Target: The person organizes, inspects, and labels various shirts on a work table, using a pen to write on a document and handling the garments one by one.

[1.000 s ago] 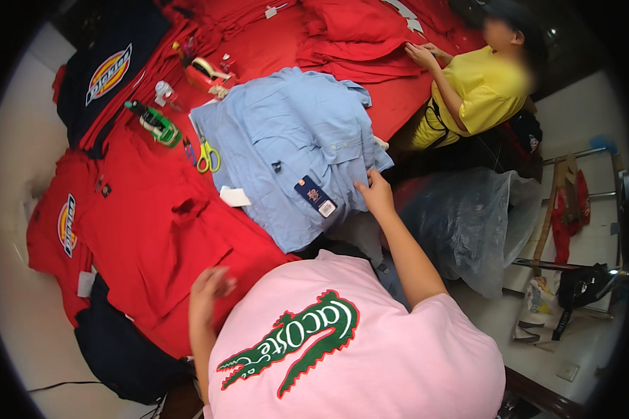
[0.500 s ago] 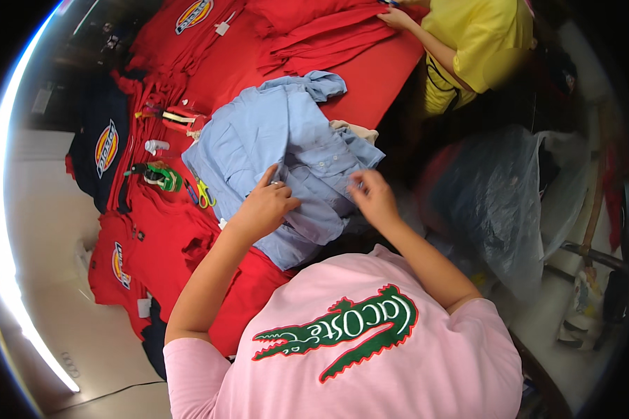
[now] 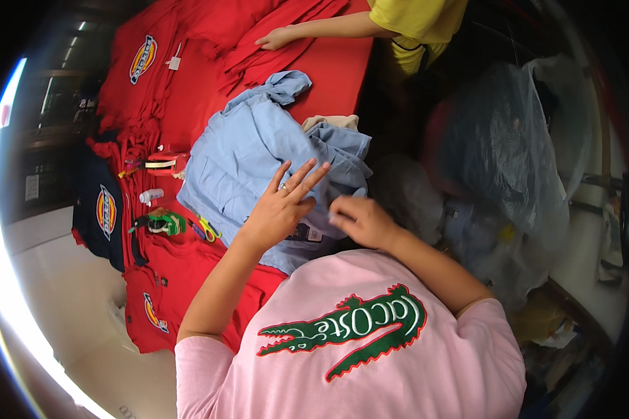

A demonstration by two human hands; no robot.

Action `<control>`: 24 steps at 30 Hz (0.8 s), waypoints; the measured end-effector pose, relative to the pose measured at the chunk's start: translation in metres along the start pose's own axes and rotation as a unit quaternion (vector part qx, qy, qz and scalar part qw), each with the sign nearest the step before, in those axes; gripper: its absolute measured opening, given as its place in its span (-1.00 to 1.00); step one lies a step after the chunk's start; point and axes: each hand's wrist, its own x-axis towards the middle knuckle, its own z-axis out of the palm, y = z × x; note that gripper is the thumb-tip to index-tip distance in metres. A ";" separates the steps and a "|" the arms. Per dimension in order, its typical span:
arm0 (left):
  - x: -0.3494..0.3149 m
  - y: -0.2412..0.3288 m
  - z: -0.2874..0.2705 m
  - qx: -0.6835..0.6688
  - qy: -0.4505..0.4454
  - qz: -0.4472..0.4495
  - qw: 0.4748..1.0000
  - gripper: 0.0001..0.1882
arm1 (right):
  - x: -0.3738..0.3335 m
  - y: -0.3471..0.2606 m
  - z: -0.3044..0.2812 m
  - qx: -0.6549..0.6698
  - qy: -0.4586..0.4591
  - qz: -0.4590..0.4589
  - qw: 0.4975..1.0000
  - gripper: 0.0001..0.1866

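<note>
A light-blue shirt point(image 3: 241, 150) is laid on the red bench point(image 3: 339, 94) at 11 o'clock from the person's chest; the left hand point(image 3: 279, 209) is held over its near part with fingers spread, while the right hand point(image 3: 362, 222) is held at its 4 o'clock side, fingers curled and blurred, so whether cloth is pinched cannot be told. From the shirt, scissors point(image 3: 207, 230) are seen at 7 o'clock, a tape dispenser point(image 3: 166, 165) at 9, and a co-worker's hand point(image 3: 276, 38) at 12.
</note>
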 end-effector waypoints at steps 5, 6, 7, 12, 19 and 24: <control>-0.017 -0.040 0.015 0.055 -0.051 0.046 0.996 -0.40 | -0.006 -0.010 0.023 0.094 -0.120 0.138 0.979 -0.84; -0.022 -0.044 0.011 0.025 -0.061 0.025 0.997 -0.34 | -0.004 0.003 0.027 0.093 -0.017 0.141 0.985 -0.84; -0.027 -0.046 0.007 -0.005 -0.072 0.003 0.997 -0.27 | 0.000 0.019 0.030 0.092 0.084 0.142 0.982 -0.84; -0.046 -0.043 -0.006 -0.053 -0.079 0.024 0.995 -0.29 | 0.029 0.076 0.007 -0.143 0.217 0.167 0.951 -0.78; -0.028 -0.030 0.011 -0.037 -0.029 -0.013 0.999 -0.40 | 0.025 0.025 0.017 -0.034 0.111 0.061 0.991 -0.85; -0.015 -0.035 0.008 -0.014 -0.073 -0.055 0.996 -0.44 | 0.012 0.003 0.033 0.029 -0.082 0.019 0.996 -0.83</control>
